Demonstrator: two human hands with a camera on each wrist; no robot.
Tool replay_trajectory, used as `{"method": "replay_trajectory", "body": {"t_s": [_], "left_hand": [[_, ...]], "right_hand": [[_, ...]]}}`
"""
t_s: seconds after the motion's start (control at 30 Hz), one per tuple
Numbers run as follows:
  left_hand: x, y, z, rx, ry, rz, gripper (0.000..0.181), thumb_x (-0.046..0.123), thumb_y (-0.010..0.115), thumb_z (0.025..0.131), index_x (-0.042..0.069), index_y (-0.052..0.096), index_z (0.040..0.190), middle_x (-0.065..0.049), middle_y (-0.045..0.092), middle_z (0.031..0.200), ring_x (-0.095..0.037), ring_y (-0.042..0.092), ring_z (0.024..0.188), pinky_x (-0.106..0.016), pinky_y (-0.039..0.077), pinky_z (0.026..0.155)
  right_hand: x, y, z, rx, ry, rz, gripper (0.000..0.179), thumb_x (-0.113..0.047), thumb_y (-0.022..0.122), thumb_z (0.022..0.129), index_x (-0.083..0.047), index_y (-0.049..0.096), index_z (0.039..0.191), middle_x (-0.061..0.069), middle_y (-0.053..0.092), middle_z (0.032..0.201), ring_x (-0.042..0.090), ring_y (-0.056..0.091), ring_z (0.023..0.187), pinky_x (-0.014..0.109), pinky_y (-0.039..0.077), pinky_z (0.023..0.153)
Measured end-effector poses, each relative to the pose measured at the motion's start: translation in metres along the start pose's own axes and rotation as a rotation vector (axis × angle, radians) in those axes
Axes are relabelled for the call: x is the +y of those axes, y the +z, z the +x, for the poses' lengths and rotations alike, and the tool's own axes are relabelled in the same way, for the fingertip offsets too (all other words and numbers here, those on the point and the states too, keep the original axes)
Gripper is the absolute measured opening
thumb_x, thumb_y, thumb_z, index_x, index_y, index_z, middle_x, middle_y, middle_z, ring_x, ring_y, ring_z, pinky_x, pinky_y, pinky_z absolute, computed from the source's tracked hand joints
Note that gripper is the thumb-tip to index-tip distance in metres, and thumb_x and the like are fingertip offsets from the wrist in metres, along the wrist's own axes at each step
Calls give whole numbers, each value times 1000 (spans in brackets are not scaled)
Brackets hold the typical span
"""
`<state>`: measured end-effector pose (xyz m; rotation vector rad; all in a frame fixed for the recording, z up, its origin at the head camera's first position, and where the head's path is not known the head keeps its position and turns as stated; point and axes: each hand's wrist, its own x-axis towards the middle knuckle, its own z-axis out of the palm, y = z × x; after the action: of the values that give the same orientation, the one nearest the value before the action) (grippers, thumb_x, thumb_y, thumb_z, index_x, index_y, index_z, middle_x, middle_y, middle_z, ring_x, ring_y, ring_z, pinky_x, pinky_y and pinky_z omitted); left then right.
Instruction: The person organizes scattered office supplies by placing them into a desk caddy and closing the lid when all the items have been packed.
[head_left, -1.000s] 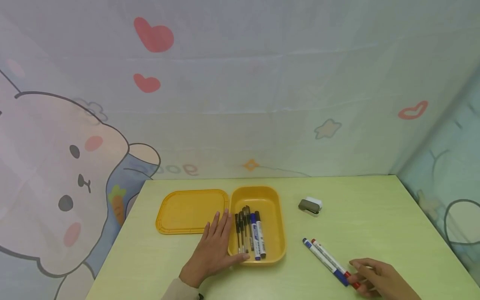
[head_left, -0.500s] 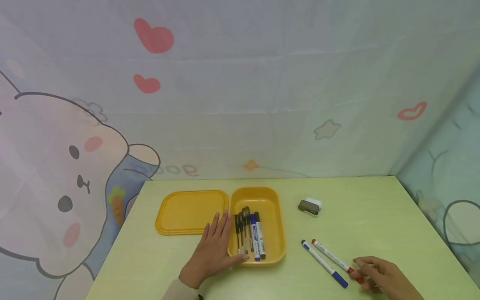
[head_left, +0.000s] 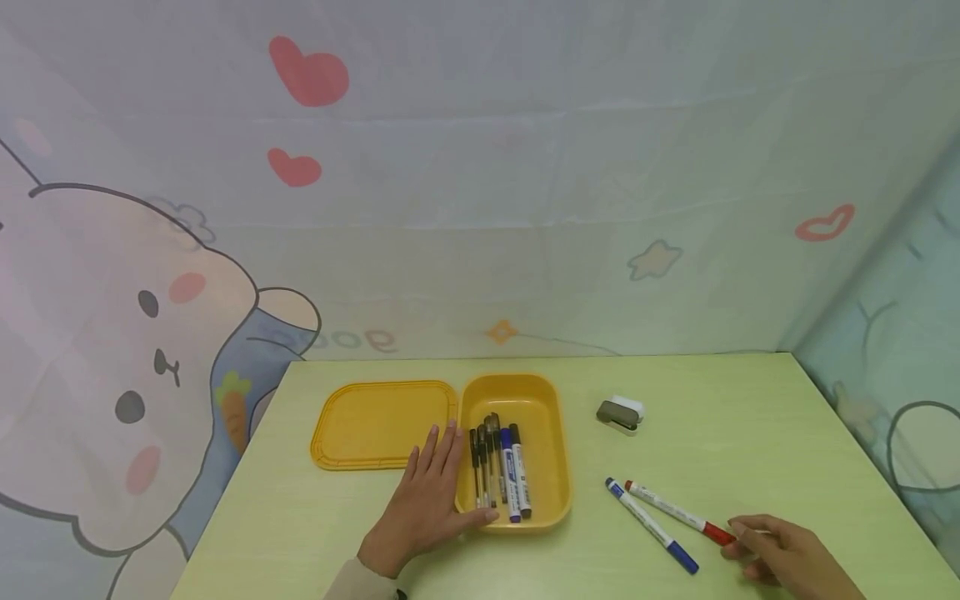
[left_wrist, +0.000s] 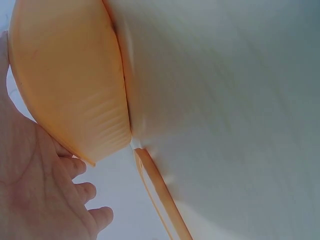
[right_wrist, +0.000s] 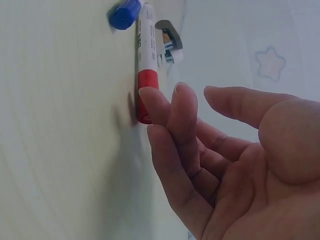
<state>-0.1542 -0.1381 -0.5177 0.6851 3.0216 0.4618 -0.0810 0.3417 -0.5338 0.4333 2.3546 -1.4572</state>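
In the head view my left hand (head_left: 423, 512) rests along the left rim of a yellow plastic box (head_left: 551, 475), fingers straight, thumb over the near rim. Inside lie several black-capped pens (head_left: 483, 467), a purple-blue marker (head_left: 511, 479) and a black marker (head_left: 522, 479). My right hand (head_left: 787, 554) is at the red cap end of a white-barrelled red marker (head_left: 675, 510). In the right wrist view its loosely bent fingertips overlap the red cap (right_wrist: 148, 80), and the thumb stands apart from them. A blue marker (head_left: 648, 525) lies beside the red one.
A flat yellow lid (head_left: 382, 425) lies left of the box, close against it. Toward the back right sits a small grey and white stapler (head_left: 619, 413). A printed cloth (head_left: 562, 275) hangs behind the pale green table (head_left: 750, 417).
The red marker's cap end has swung to the right and away from the blue marker, with my right hand moving rightward at it. My left hand has stayed at the box.
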Motion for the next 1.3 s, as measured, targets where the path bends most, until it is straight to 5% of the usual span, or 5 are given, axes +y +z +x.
{"method": "replay_trajectory", "body": {"t_s": [0.23,0.57,0.9,1.13,1.3], "left_hand": [[-1,2,0,2,0,-6,115,79,52,87,11,2,165,-10,4,172,-36,3,157,-62,14,122],[-1,2,0,-1,-6,-16,115,77,55,87,9,4,165,-10,4,172,-36,3,157,-62,12,123],[-1,2,1,-10,-4,-10,115,80,52,87,12,1,165,-10,2,172,-35,2,157,-61,12,123],[-1,0,1,-8,-4,-8,115,80,51,87,11,1,165,-10,3,172,-35,3,157,-61,13,123],[0,-1,1,-11,-6,-12,115,79,53,87,12,2,164,-10,4,172,-36,3,157,-61,13,123]], "right_hand": [[6,4,6,-12,6,-23,50,-31,57,105,12,59,129,6,76,91,22,64,72,30,55,63],[7,-3,19,-138,-123,-94,43,-23,69,97,13,61,121,6,74,82,18,64,66,27,53,60],[1,-1,25,-7,-151,-261,37,-33,74,93,1,69,108,2,67,74,16,58,64,26,47,59],[-6,-10,22,77,-159,-213,35,-29,69,98,3,69,114,6,70,92,13,63,74,26,55,65],[-9,-16,20,93,-88,-126,51,-43,68,97,2,66,121,6,74,100,15,68,79,27,56,69]]}}
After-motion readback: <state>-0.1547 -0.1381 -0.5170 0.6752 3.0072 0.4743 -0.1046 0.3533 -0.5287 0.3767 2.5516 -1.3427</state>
